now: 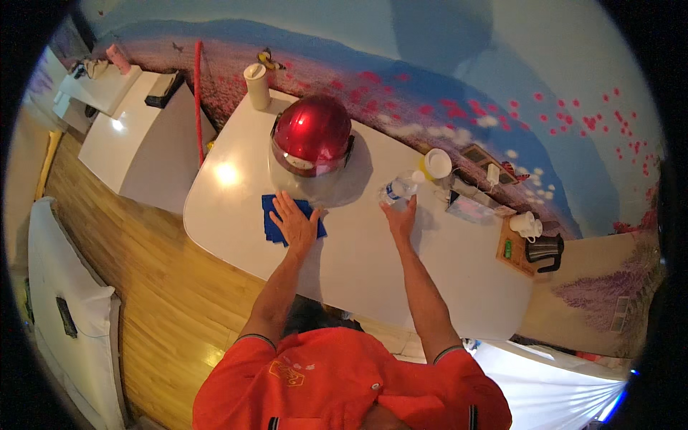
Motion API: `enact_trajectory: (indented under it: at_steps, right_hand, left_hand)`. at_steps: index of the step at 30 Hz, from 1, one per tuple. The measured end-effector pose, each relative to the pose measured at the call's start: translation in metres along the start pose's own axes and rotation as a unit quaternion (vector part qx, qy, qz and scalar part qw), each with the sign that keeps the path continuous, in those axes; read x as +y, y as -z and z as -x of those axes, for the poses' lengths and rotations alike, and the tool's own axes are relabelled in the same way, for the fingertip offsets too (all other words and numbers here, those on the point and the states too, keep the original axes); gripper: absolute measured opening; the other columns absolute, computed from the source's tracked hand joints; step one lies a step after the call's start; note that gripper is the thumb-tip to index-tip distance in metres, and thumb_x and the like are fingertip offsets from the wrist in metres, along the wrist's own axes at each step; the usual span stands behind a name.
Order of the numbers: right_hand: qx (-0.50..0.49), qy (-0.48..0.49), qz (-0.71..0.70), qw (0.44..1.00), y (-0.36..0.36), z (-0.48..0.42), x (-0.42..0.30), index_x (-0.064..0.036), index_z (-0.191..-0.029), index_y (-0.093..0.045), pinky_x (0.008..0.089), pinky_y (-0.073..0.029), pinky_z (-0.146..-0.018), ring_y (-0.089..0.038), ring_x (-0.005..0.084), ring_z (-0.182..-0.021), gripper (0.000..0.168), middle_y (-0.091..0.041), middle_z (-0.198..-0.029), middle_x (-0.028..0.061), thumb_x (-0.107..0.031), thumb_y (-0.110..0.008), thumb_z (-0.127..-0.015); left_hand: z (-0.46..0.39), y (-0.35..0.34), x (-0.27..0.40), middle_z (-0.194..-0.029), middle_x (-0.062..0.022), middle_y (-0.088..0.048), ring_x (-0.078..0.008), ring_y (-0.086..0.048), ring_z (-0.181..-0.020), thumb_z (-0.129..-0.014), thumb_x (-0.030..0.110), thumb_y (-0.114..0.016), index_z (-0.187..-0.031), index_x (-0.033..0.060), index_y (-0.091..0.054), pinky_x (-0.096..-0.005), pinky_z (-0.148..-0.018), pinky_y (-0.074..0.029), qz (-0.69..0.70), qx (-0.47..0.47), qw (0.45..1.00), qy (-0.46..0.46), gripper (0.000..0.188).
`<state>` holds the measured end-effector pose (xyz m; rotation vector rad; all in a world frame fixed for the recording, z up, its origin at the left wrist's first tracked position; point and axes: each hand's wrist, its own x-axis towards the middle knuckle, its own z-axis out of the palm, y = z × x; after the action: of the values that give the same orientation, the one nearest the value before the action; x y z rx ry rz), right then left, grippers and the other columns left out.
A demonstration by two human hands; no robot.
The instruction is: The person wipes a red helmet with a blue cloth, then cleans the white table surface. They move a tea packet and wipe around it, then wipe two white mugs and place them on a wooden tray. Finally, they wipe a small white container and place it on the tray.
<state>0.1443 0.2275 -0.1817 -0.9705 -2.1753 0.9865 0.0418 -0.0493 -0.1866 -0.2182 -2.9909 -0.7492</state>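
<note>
My left hand (294, 222) lies palm down with spread fingers on a folded blue cloth (273, 223) on the white table (355, 258). My right hand (399, 216) has its thumb and fingers around the lower part of a clear plastic bottle (402, 187) with a white cap and a blue label. The bottle leans toward the wall, and I cannot tell whether its base touches the table. Beyond my left hand sits a glossy red helmet (313, 129) with a clear visor.
A cream tumbler (258, 88) stands left of the helmet. At the wall are a white-lidded container (437, 164), a clear-sided box (473, 208), white cups (522, 223) on a wooden tray (508, 252), and a dark kettle (544, 251). A red pole (198, 102) rises by another table (129, 129).
</note>
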Motion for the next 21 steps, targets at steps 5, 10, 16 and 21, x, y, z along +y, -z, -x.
enact_trajectory:
  at_steps: [5, 10, 16, 21]
  right_hand:
    - [-0.01, -0.098, 0.017, 0.995, -0.05, -0.04, -0.018, 0.002, -0.136, -0.057, 0.0451, -0.048, -0.105, -0.062, 0.036, -0.122, 0.082, -0.063, -0.134, 0.021, -0.031, -0.093, -0.07]
    - [-0.016, -0.101, 0.049, 0.994, -0.055, -0.092, 0.005, 0.001, -0.131, -0.061, 0.0425, -0.049, -0.102, -0.065, 0.0334, -0.117, 0.075, -0.069, -0.125, 0.0178, -0.032, -0.092, -0.073]
    - [-0.067, -0.051, -0.008, 0.996, -0.068, -0.147, 0.016, 0.001, -0.136, -0.057, 0.0431, -0.047, -0.106, -0.059, 0.0343, -0.126, 0.081, -0.062, -0.136, 0.0191, -0.033, -0.094, -0.072]
    - [-0.031, -0.074, 0.004, 0.997, -0.052, -0.093, 0.042, 0.001, -0.143, -0.052, 0.0477, -0.04, -0.112, -0.046, 0.038, -0.139, 0.08, -0.046, -0.153, 0.0217, -0.032, -0.088, -0.079]
  left_hand:
    - [-0.047, -0.003, -0.006, -0.168, -0.027, -0.015, -0.0416, -0.012, -0.157, -0.092, 0.05, -0.072, -0.161, -0.0072, -0.009, -0.0635, -0.123, -0.009, -0.008, 0.003, 1.0, 0.026, 0.109]
    - [-0.086, -0.003, 0.004, -0.168, -0.0284, -0.012, -0.0427, -0.01, -0.157, -0.092, 0.049, -0.071, -0.159, -0.0104, -0.007, -0.0629, -0.124, -0.008, 0.001, -0.002, 1.0, 0.02, 0.11]
    - [-0.089, -0.008, 0.002, -0.167, -0.0313, -0.015, -0.0442, -0.012, -0.157, -0.088, 0.047, -0.075, -0.158, -0.0124, -0.013, -0.0648, -0.122, -0.009, 0.036, 0.021, 0.999, 0.007, 0.111]
    - [-0.091, 0.011, -0.032, -0.168, -0.0243, -0.02, -0.0402, -0.016, -0.157, -0.09, 0.054, -0.071, -0.16, -0.0076, -0.018, -0.0591, -0.125, -0.01, 0.01, -0.049, 0.997, -0.057, 0.107]
